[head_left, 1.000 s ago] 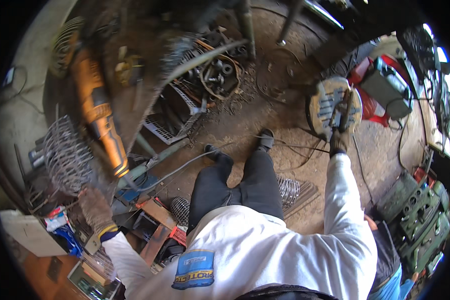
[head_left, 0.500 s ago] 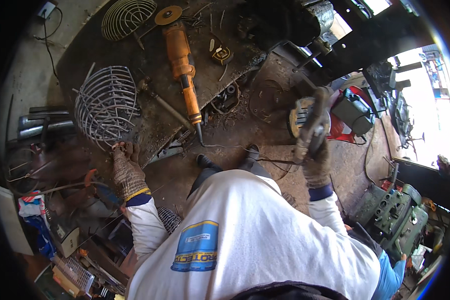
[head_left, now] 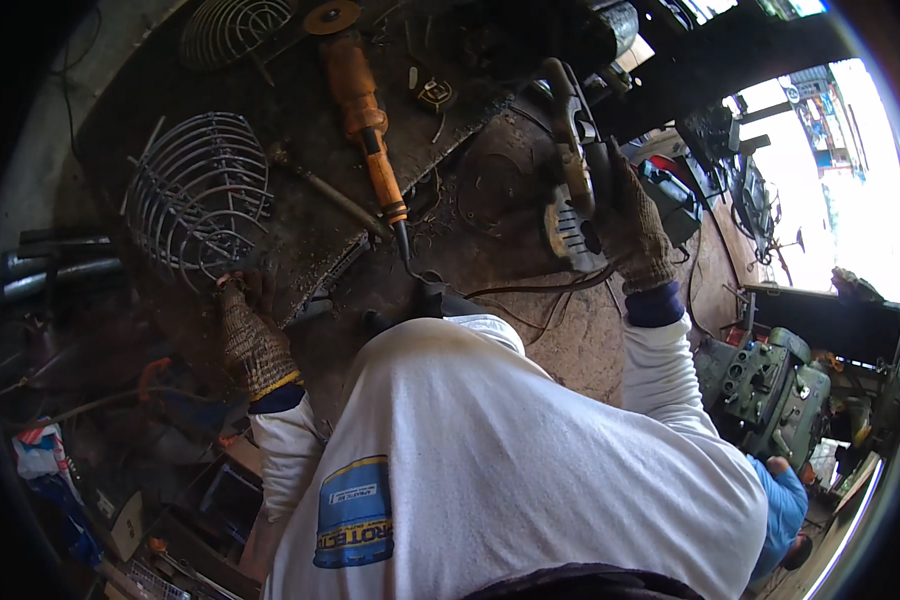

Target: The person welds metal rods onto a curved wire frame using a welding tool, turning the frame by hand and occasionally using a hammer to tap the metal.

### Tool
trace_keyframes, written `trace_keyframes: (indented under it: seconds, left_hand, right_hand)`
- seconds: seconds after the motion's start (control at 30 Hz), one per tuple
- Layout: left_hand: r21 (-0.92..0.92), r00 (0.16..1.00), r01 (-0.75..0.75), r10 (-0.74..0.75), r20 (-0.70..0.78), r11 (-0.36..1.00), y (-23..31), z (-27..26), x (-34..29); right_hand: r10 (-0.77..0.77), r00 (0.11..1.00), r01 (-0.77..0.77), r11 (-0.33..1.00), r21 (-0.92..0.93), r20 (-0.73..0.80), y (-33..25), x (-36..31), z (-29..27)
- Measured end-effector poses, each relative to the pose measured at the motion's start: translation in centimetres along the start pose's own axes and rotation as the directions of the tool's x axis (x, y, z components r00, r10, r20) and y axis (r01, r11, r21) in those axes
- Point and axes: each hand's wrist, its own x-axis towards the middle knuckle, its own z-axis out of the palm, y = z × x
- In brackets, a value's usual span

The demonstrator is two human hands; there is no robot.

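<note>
My left hand (head_left: pixel 253 335), in a knitted work glove, pinches the near end of a curved metal wire cage (head_left: pixel 202 190) on the dark workbench. My gloved right hand (head_left: pixel 638 225) is raised at the right, around a long grey tool (head_left: pixel 571 135) with a narrow gap along its middle. Its exact kind I cannot make out. A dark cable (head_left: pixel 545 287) runs leftward from below that glove. Between my hands an orange angle grinder (head_left: pixel 360 100) with a tan disc lies on the bench, beside a rod-like hammer or bar (head_left: pixel 335 198).
A second wire cage (head_left: pixel 235 30) and a tape measure (head_left: pixel 435 93) lie farther back on the workbench (head_left: pixel 270 110). Behind my right hand is a slotted yellow-rimmed object (head_left: pixel 565 235). A green machine (head_left: pixel 775 385) stands right; a person in blue (head_left: pixel 782 510) is behind it.
My right hand and the grey tool have moved up and away from me, the tool turning more upright. My left hand stays at the cage. The whole view has shifted and darkened.
</note>
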Motion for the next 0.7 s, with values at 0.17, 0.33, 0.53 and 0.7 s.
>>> trace_keyframes:
  seconds: [0.17,0.33,0.53,0.7]
  left_hand:
    - [-0.168,0.994,0.025,-0.006,0.112,0.985,0.8,-0.4,-0.6]
    - [-0.023,0.996,-0.05,0.048,-0.069,0.999,0.2,0.8,-1.1]
    - [-0.09,0.997,-0.015,0.022,0.074,0.996,0.1,-1.2,-0.2]
    - [-0.163,0.997,0.049,-0.039,0.066,0.985,-0.6,-1.5,0.2]
  right_hand:
    - [-0.003,0.998,-0.007,0.988,-0.156,-0.065,-2.8,1.2,1.3]
    - [-0.189,0.969,0.248,0.757,-0.604,0.161,-3.7,2.5,0.4]
    - [-0.421,0.869,0.491,0.657,-0.573,0.261,-3.0,5.4,-2.3]
    - [-0.472,0.788,0.609,0.507,-0.609,0.395,-3.9,7.7,-4.2]
